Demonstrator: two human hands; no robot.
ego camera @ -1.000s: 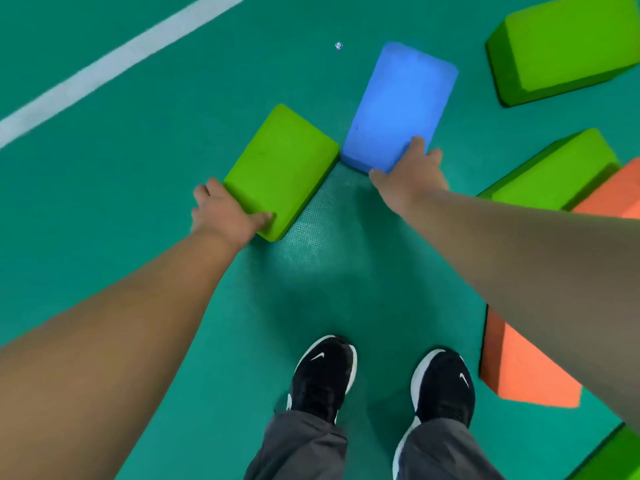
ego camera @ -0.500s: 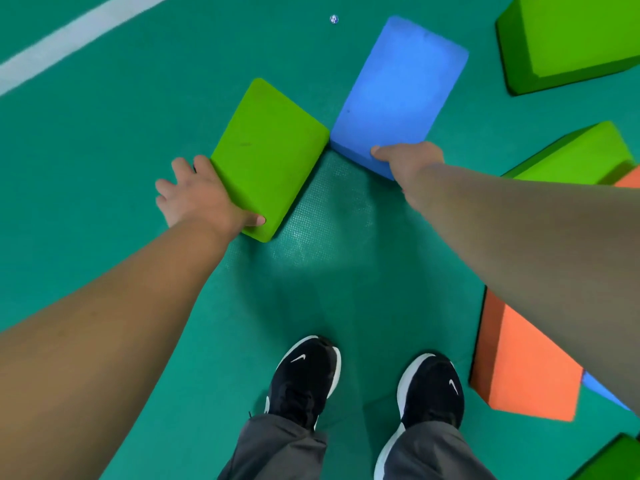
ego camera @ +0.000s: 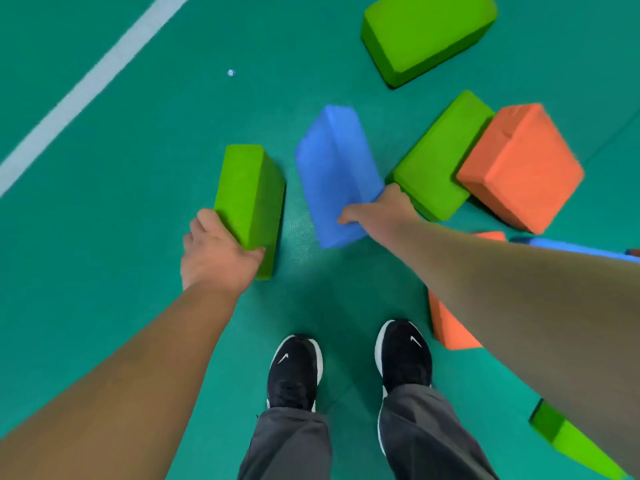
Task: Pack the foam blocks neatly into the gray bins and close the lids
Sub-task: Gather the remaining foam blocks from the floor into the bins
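While person bends over teal floor (ego camera: 131, 244), left hand (ego camera: 216, 254) grips near end of green block (ego camera: 247, 199): thumb across near face, fingers curled round left side; block turned up on edge. Right hand (ego camera: 377, 211) clasps near end of blue block (ego camera: 334, 174), thumb on top, fingers hidden beneath; block tilted, blurred. Blocks side by side, apart. Further right: second green block (ego camera: 440, 157) touching orange block (ego camera: 519, 168). White line (ego camera: 86, 88) crosses floor upper left. Black shoes (ego camera: 294, 368) below.

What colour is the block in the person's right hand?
Blue: the foam block held by the right hand, seen in the head view.
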